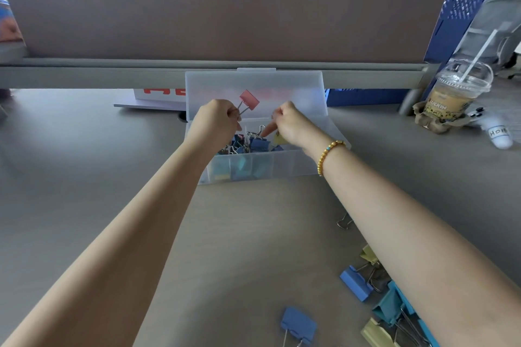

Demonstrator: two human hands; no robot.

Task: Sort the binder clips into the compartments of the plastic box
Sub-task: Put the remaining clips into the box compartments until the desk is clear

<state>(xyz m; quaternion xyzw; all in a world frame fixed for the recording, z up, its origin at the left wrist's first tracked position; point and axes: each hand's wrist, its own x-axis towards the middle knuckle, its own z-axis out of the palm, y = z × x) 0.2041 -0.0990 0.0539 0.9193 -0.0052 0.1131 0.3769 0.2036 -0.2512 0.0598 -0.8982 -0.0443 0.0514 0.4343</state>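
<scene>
A clear plastic box (pixel 284 165) with its lid (pixel 293 90) raised stands at the middle of the desk; blue binder clips (pixel 258 143) fill its compartments. My left hand (pixel 215 121) pinches the wire handles of a pink binder clip (pixel 249 99) held above the box. My right hand (pixel 290 122) is closed over the box, with a yellow clip (pixel 279 138) partly showing under its fingers. More loose clips lie near me on the desk: a blue one (pixel 298 323), another blue one (pixel 355 286), teal (pixel 390 306) and olive (pixel 376 334) ones partly under my right forearm.
A grey partition (pixel 225 5) rises behind the box. An iced coffee cup with a straw (pixel 454 93) stands in a cardboard holder at the right. A white card with red print (pixel 158 96) lies behind the box on the left. A blue perforated panel (pixel 462 5) stands at far right.
</scene>
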